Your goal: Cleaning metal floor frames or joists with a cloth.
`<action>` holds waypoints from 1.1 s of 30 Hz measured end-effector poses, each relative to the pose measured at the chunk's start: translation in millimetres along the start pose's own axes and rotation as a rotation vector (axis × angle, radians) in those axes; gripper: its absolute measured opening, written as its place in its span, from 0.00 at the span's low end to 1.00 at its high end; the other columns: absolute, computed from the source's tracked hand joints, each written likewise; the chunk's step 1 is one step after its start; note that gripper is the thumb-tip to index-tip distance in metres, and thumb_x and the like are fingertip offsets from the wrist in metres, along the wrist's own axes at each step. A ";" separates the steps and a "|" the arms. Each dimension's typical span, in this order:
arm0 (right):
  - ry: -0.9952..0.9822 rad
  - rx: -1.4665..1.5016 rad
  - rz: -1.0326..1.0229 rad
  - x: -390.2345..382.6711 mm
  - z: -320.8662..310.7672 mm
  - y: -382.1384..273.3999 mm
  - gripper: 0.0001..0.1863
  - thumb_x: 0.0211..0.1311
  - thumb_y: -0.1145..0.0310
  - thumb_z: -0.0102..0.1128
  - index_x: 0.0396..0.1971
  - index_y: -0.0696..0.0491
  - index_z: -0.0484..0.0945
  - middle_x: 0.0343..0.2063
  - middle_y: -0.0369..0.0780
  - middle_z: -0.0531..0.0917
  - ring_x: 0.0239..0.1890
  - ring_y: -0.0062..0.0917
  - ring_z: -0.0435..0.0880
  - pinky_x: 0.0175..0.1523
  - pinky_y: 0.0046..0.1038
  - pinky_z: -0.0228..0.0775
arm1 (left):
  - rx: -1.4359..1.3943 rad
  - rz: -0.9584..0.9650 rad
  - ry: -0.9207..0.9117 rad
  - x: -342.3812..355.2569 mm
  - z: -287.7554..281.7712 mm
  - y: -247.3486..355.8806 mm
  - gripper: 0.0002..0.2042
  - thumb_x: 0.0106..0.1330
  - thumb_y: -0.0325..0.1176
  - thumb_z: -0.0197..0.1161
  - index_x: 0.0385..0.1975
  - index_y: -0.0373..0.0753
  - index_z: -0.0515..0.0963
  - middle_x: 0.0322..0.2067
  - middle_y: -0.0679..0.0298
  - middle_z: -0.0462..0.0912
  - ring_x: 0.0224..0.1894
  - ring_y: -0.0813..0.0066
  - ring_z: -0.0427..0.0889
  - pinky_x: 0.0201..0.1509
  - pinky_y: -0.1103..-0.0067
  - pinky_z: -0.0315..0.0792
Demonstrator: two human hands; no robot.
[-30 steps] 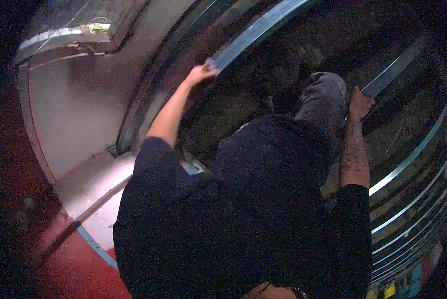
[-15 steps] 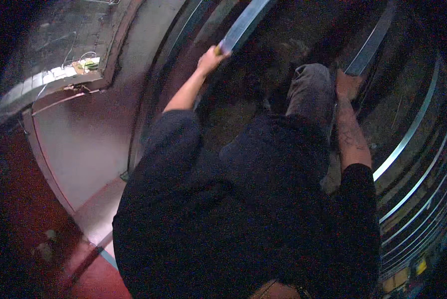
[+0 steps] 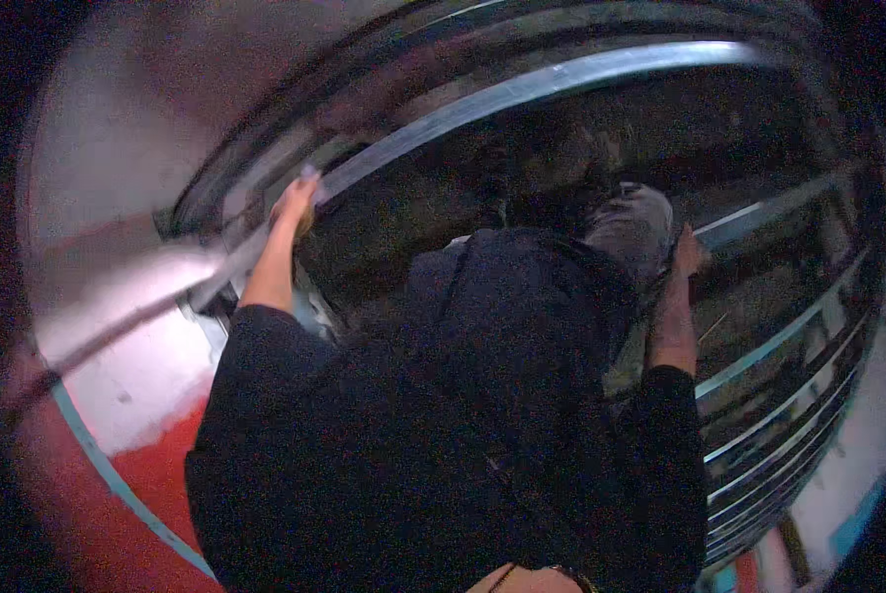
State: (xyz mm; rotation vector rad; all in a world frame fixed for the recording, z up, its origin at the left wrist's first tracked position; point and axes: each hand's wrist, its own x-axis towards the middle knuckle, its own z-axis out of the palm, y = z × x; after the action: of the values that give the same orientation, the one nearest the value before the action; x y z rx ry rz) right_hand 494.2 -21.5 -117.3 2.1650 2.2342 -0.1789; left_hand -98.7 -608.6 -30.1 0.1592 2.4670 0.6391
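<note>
A long, flat, pale grey metal rail (image 3: 522, 89) runs from the person's left side in a curve, bent by the lens, up toward the upper right, across a dark gap. The left hand (image 3: 293, 206) is curled around its nearer end, at the left of the view. A second flat, bluish-grey metal rail (image 3: 749, 220) slants away on the right, dimmer than the first. The right hand (image 3: 688, 249) is at its nearer end; that part is dark and blurred, so I cannot tell whether the fingers are closed on it. The hands are well apart, one on each side of the body.

Between them are a bent leg in dark grey trousers (image 3: 631, 222) and the loose black short-sleeved shirt (image 3: 443, 425). To the lower right, a row of thin, shiny metal bars (image 3: 759, 374) lies one behind another. On the left, beyond the forearm, are a pale, smooth wall (image 3: 107, 168), a brightly lit white patch of floor (image 3: 141, 371), a red floor area (image 3: 161, 484) and a narrow light-blue strip (image 3: 117, 482) edging it.
</note>
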 end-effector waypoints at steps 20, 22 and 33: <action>-0.741 0.910 0.102 -299.6 -279.1 -154.5 0.35 0.58 0.38 0.52 0.62 0.41 0.64 0.52 0.38 0.77 0.46 0.33 0.80 0.42 0.35 0.75 | 0.092 0.453 0.017 22.9 104.3 186.9 0.29 0.60 0.65 0.43 0.29 0.49 0.85 0.25 0.53 0.83 0.33 0.56 0.83 0.42 0.61 0.71; -0.751 0.902 0.111 -298.5 -265.2 -148.3 0.35 0.58 0.38 0.52 0.62 0.41 0.65 0.52 0.38 0.77 0.46 0.33 0.80 0.42 0.36 0.75 | 0.198 0.468 0.202 -10.7 50.5 129.0 0.30 0.65 0.62 0.37 0.24 0.51 0.85 0.17 0.61 0.82 0.23 0.63 0.82 0.33 0.69 0.72; -0.810 0.991 0.104 -307.1 -170.4 -116.2 0.33 0.59 0.40 0.52 0.61 0.42 0.66 0.50 0.38 0.77 0.44 0.33 0.80 0.40 0.36 0.75 | 0.335 -0.606 0.614 -37.4 -93.2 -141.9 0.34 0.68 0.59 0.39 0.66 0.40 0.59 0.69 0.52 0.49 0.71 0.48 0.43 0.70 0.50 0.41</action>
State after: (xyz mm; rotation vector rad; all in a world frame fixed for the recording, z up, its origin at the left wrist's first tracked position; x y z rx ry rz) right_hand 399.4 -313.2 89.5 1.8509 1.6386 -2.0576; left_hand -116.5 -780.6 -12.1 -0.7357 2.9594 -0.0058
